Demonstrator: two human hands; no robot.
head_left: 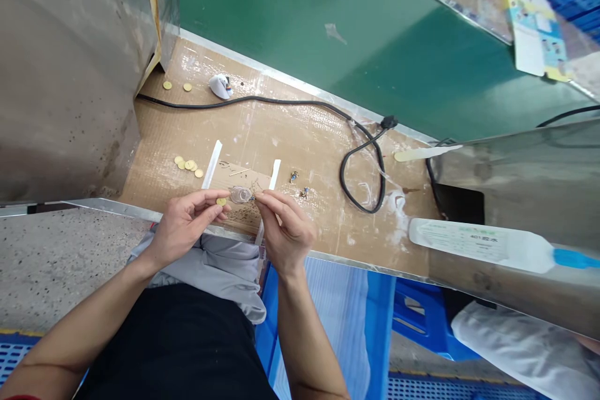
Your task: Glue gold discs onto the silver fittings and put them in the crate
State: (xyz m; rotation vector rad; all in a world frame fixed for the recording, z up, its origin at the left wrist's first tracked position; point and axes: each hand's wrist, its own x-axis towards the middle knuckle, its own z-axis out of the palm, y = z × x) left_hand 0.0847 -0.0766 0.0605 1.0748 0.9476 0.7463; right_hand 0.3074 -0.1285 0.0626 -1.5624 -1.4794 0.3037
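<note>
My left hand [187, 222] is closed, with a small round yellow disc [221, 201] among its fingers. Its fingertips also touch the left end of a clear, rounded plastic piece [241, 194]. At the right end of that piece, my right hand [288, 225] is pinched on something tiny and bluish, mostly hidden by the fingers. Both hands hover over a cardboard pad [241, 174] between two white tape strips. Several more yellow discs [189, 165] lie left of the pad. Two small blue-and-metal parts [294, 177] rest to its right.
A black cable [281, 100] runs across the cardboard-covered bench [304, 137] and loops at the right. A white bottle with a blue cap [482, 244] lies at the right. At the back are a small white object [220, 86] and a green panel [281, 19].
</note>
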